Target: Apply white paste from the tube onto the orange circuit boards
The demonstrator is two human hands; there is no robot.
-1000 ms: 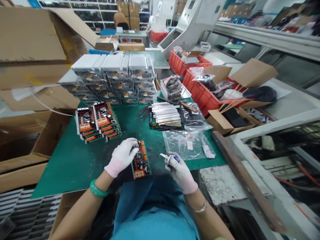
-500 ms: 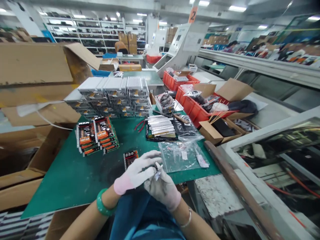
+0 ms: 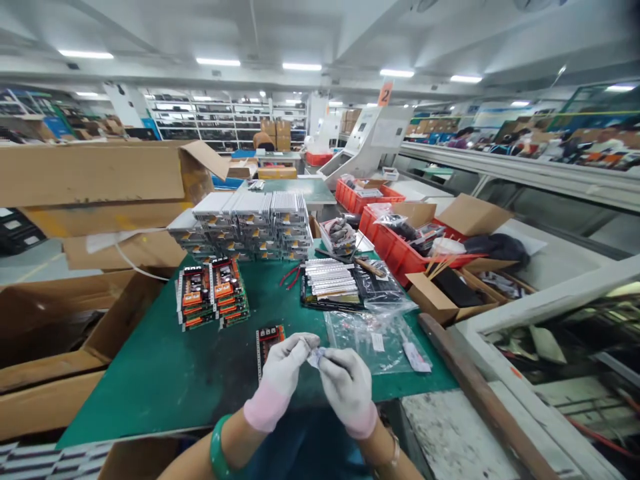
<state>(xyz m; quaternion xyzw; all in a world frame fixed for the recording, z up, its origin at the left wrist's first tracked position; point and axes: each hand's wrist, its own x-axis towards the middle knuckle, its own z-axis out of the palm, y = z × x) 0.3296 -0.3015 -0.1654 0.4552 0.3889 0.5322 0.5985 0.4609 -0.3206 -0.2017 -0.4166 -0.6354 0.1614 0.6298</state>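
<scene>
Both of my hands wear white gloves with pink cuffs and meet over the near edge of the green table. My left hand (image 3: pixel 280 377) is closed in a pinch, and my right hand (image 3: pixel 349 387) pinches from the other side. Between their fingertips is a small crumpled whitish piece (image 3: pixel 315 358), perhaps thin plastic or paper; its kind is too small to make out. A single circuit board (image 3: pixel 266 340) with orange parts lies just behind my left hand, partly hidden by it. Beyond my right hand lies a clear plastic bag (image 3: pixel 377 341) with a white label.
Two stacks of circuit boards (image 3: pixel 227 290) stand at left, before piled silver heatsinks (image 3: pixel 257 230). Red-handled pliers (image 3: pixel 291 275) lie beside metal strips (image 3: pixel 330 279). Red crates (image 3: pixel 393 247) and an open carton (image 3: pixel 433 300) line the right; large cardboard boxes (image 3: pixel 95 173) flank the left.
The view has tilted up. My left hand has gone from spread fingers to a pinch at the whitish piece. My right hand has turned knuckles-up, still holding it.
</scene>
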